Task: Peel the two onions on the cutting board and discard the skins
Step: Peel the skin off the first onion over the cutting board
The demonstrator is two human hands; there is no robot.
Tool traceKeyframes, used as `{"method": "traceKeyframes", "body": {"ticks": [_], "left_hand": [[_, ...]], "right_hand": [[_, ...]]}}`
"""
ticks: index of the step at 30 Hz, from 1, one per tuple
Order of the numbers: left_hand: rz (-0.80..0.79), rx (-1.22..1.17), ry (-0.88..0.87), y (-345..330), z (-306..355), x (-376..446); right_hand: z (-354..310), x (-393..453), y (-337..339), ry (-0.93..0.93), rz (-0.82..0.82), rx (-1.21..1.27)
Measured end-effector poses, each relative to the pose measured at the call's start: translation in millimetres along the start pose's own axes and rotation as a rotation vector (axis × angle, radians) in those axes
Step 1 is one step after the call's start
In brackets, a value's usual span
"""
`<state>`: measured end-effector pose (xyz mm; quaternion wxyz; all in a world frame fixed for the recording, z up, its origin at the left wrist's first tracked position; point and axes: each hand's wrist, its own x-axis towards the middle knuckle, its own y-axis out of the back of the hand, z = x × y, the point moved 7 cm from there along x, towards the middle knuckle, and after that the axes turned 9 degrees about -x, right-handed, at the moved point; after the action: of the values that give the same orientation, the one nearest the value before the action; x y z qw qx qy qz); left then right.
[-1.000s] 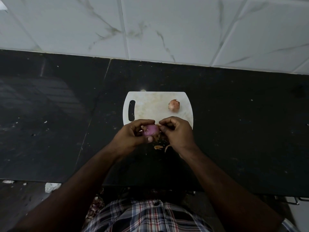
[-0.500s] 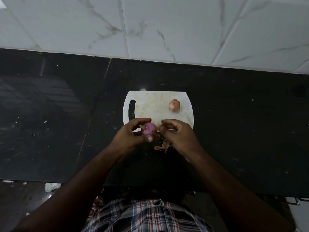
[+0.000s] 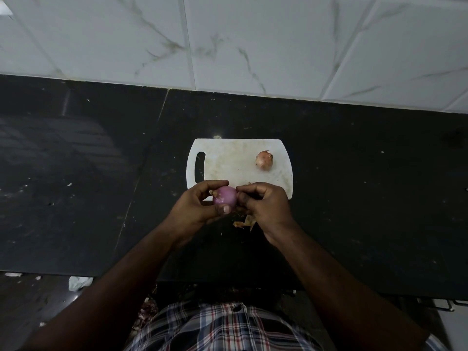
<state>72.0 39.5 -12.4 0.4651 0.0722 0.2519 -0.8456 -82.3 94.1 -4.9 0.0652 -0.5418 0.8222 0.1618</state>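
Both hands are up over the near edge of the white cutting board (image 3: pixel 228 160), which sits on the dark bench (image 3: pixel 354 186) with bare bench stretching wide to either side of the hands and the tiled wall (image 3: pixel 253 41) running along the far edge. The board's handle slot lies beyond the left hand.

Against half a second ago, the peeled onion (image 3: pixel 225 197) shows more of its smooth purple face and sits a touch higher between the hands; the loose skins (image 3: pixel 244 221) lie in much the same place on the bench, just under the right wrist.

The left hand (image 3: pixel 200 206) has a closed grip on the peeled onion, fingers curled over the top and the thumb pressed on the near side, a dry tuft sticking out by the fingertips. The right hand (image 3: pixel 266 206) is curled narrow against the onion's right side, fingertips touching it; whether it pinches a strip of skin there, I cannot tell.

The second onion (image 3: pixel 264 160), skin still on, rests on the board beyond the right hand, well apart from both.
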Motion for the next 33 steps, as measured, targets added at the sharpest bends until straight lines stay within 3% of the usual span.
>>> {"method": "traceKeyframes", "body": {"ticks": [5, 11, 18, 23, 26, 28, 31, 33], "left_hand": [[-0.028, -0.237, 0.071, -2.0, -11.7, -0.7], [-0.110, -0.536, 0.129, 2.6, -10.4, -2.3], [-0.055, -0.510, 0.137, -3.2, -11.5, -0.9], [-0.058, -0.490, 0.160, -10.5, -11.8, -0.2], [-0.022, -0.380, 0.145, -8.3, -8.5, 1.7], [-0.008, -0.375, 0.111, -7.0, -7.3, 2.9], [-0.014, -0.465, 0.096, -6.8, -10.1, 0.9], [-0.024, -0.477, 0.116, -6.8, -11.8, -1.8]], "right_hand": [[1.5, 0.3, 3.8, -0.034, 0.006, -0.014], [20.7, 7.2, 19.4, 0.022, 0.071, -0.306], [-3.8, -2.9, 2.7, 0.095, -0.104, -0.218], [-14.9, -3.7, -1.9, 0.272, 0.177, -0.278], [-19.5, -4.3, -1.7, 0.347, 0.243, -0.388], [-13.1, -0.6, -2.2, 0.249, 0.249, -0.335], [5.2, 9.5, 3.3, -0.034, 0.244, 0.011], [4.7, 10.1, 6.0, -0.089, 0.138, 0.062]]}}
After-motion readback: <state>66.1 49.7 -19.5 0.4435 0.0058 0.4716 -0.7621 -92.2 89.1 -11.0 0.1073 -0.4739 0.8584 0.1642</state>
